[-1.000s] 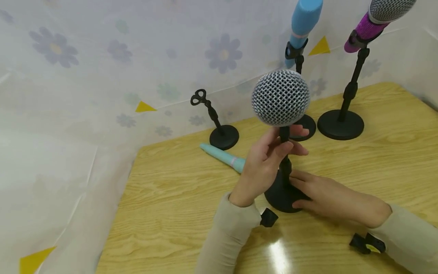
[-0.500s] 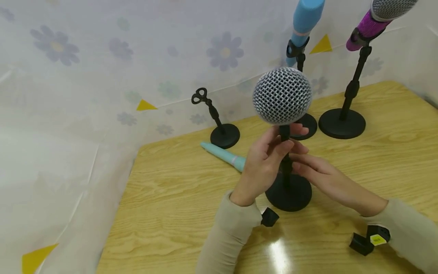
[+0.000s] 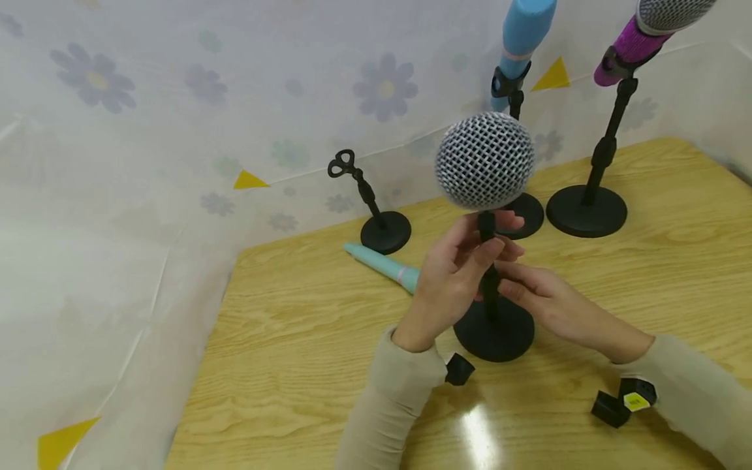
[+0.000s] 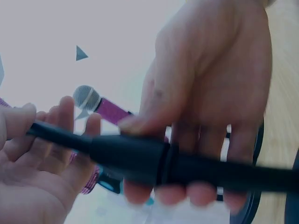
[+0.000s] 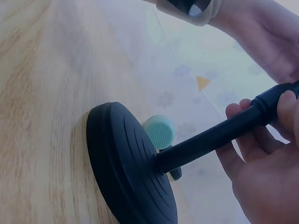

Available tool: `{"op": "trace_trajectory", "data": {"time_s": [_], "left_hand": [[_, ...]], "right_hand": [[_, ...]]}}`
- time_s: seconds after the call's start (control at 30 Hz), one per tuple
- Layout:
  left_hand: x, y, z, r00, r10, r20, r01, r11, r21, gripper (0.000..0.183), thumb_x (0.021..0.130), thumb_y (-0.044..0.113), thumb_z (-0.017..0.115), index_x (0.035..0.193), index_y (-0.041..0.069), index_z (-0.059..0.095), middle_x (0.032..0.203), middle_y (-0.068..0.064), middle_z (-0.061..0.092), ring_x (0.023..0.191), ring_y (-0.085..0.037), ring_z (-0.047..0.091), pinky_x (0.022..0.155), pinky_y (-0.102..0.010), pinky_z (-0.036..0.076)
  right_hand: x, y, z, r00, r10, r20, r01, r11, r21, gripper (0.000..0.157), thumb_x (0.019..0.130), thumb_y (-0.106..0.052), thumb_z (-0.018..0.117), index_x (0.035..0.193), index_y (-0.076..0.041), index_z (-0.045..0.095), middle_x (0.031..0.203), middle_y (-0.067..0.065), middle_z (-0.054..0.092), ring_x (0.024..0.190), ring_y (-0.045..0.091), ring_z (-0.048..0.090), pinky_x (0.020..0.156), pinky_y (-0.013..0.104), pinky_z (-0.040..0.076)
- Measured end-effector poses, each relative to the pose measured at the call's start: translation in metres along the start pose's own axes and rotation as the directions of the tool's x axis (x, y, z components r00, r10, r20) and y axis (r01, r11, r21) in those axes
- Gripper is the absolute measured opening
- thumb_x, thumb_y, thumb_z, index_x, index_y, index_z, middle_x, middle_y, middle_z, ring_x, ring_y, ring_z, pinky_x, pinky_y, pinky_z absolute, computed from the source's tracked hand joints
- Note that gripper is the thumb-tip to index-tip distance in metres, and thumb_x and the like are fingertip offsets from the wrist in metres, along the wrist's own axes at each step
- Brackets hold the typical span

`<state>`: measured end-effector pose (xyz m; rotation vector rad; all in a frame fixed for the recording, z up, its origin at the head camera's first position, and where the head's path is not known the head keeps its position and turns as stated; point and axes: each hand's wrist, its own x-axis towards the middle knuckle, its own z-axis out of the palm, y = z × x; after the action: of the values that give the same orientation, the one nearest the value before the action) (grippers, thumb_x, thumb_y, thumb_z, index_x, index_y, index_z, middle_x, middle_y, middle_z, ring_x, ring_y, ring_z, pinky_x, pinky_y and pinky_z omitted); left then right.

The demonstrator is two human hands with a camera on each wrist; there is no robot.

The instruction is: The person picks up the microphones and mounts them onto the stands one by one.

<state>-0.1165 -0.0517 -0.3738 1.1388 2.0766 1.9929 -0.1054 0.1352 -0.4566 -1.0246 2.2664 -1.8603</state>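
Note:
A black desktop microphone stand (image 3: 495, 333) stands on the table, and a microphone (image 3: 485, 160) with a silver mesh head tops it. My left hand (image 3: 446, 281) holds the upper pole just under the mesh head, thumb in front and fingers behind. Lower down, my right hand (image 3: 555, 301) grips the collar of the pole, its thumb and fingers round it in the right wrist view. The round base (image 5: 133, 168) sits flat on the wood. The mesh head hides the microphone's handle in the head view.
A light-blue microphone (image 3: 382, 264) lies left of my left hand, by a stand (image 3: 384, 234) with a bare clip. Behind, a blue microphone (image 3: 525, 32) and a purple microphone (image 3: 634, 55) sit on stands. A flowered sheet (image 3: 176, 130) hangs at the back.
My right hand has moved up from the base to the collar of the pole. The left hand keeps its hold, and the mesh head has shifted slightly upward in view.

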Motion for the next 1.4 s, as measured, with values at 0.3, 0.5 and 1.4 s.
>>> {"op": "trace_trajectory", "data": {"time_s": [0.3,0.5,1.4], "left_hand": [[-0.006,-0.007,-0.008,0.999,0.046,-0.014,-0.043,0.99,0.137,0.027,0.102,0.002,0.051,0.126,-0.007,0.059,0.112,-0.024,0.07,0.094,-0.026,0.071,0.07,-0.031,0.061],[-0.002,-0.007,-0.002,0.996,0.078,-0.046,-0.07,0.987,0.146,0.026,0.1,0.003,0.056,0.123,-0.007,0.062,0.11,-0.024,0.072,0.092,-0.026,0.071,0.082,-0.029,0.062],[-0.008,-0.007,-0.007,0.991,-0.113,0.068,0.092,0.962,0.256,0.032,0.099,0.012,0.063,0.13,0.004,0.059,0.129,-0.011,0.066,0.118,-0.014,0.064,0.096,-0.022,0.056]], "right_hand": [[0.003,0.002,0.001,0.999,-0.04,0.034,0.039,0.999,0.035,0.034,0.106,0.003,0.039,0.138,0.001,0.052,0.133,-0.016,0.061,0.124,-0.004,0.056,0.104,0.008,0.043],[-0.001,0.002,0.002,0.999,-0.052,-0.017,0.052,0.998,-0.023,0.03,0.105,0.002,0.042,0.133,-0.001,0.052,0.124,-0.014,0.062,0.116,-0.004,0.059,0.1,0.008,0.046],[-0.005,0.0,-0.006,0.999,-0.012,0.052,0.016,0.997,-0.078,0.041,0.106,-0.001,0.043,0.147,-0.003,0.046,0.136,-0.026,0.056,0.124,-0.009,0.054,0.103,0.006,0.042]]}}
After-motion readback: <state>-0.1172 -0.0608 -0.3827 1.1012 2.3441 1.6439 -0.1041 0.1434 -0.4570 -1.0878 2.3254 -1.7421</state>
